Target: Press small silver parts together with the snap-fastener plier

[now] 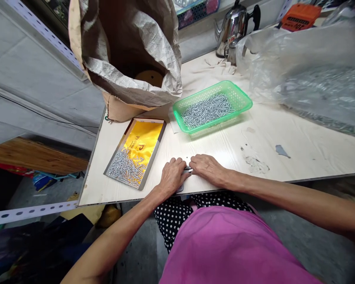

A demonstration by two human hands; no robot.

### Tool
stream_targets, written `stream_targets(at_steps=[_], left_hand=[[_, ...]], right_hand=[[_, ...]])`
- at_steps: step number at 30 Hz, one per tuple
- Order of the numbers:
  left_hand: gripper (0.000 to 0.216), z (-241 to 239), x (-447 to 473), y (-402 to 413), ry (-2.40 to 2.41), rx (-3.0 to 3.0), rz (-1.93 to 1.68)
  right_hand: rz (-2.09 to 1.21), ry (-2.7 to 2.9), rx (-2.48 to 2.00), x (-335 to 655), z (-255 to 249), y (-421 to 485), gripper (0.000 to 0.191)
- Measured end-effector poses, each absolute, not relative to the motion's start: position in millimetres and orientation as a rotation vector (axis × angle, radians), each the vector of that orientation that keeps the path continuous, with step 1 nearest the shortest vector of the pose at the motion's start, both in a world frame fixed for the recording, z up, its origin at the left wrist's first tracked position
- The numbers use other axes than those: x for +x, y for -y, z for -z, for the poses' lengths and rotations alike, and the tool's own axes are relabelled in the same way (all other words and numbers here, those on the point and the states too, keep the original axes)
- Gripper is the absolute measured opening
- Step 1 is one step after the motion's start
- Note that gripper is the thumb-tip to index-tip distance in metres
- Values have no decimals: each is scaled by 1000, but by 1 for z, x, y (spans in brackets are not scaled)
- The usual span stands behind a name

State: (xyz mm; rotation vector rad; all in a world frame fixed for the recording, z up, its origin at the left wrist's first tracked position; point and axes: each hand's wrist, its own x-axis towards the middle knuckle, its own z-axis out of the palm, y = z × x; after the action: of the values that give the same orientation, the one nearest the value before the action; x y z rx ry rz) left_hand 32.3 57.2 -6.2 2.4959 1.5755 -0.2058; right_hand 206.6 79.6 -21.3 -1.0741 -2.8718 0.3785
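My left hand (172, 175) and my right hand (207, 169) rest side by side at the near edge of the pale table (225, 148). Both have their fingers curled round a small metal piece (187, 170) that shows between them; most of it is hidden. To the left lies a shallow yellow-lined box lid (136, 152) with several small silver metal parts heaped at its near end. Beyond my hands stands a green plastic basket (212, 106) holding several of the same silver parts.
A big crumpled paper sack (130, 51) stands open at the table's back left. A clear plastic bag (307, 75) of metal parts fills the right side. A steel kettle (233, 27) stands at the back. Grey stains (256, 163) mark the table right of my hands.
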Motion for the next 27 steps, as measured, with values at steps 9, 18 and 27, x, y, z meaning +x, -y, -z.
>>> stream_targets(at_steps=[9,18,27], left_hand=[[48,31,45,-6,-1658,2554,-268],[47,45,65,18,-1450,2428,-411],[71,59,64,22,-1434,2279,-487]], right_hand=[[-315,2715,-1088,233,29,-97,27],[-91,2704,-1378,197,16,-122,18],[-173,3019,-371,118,14,-81,10]])
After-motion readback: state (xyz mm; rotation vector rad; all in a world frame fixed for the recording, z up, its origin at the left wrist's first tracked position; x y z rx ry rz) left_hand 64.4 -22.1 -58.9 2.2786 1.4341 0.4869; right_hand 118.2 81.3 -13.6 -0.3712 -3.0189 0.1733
